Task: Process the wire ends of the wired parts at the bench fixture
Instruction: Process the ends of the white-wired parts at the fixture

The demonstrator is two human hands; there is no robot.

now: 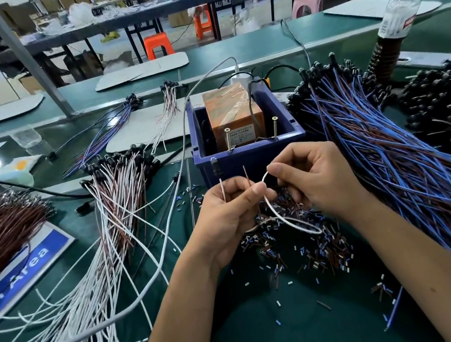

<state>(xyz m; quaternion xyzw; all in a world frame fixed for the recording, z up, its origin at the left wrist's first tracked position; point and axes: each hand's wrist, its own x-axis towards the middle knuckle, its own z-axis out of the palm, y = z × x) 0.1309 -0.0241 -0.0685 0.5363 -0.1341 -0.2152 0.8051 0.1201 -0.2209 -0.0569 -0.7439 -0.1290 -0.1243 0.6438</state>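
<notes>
I ready one wired part in front of the blue bin for work on its ends.

My left hand (230, 208) pinches the part (215, 166) upright, black cap up, brown lead (246, 176) standing free; my right hand (311, 177) curls round its white wire (284, 220), looped to bring the end up. The bin (248, 152), holding an orange box (235, 116) with two screws (274, 126), sits just beyond, likely the fixture. Cut sleeve bits (303, 247) litter the green mat (270, 325) below.

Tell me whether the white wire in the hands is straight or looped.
Looped. The white wire curves from the right hand down toward the bench and back to the left hand.
</notes>
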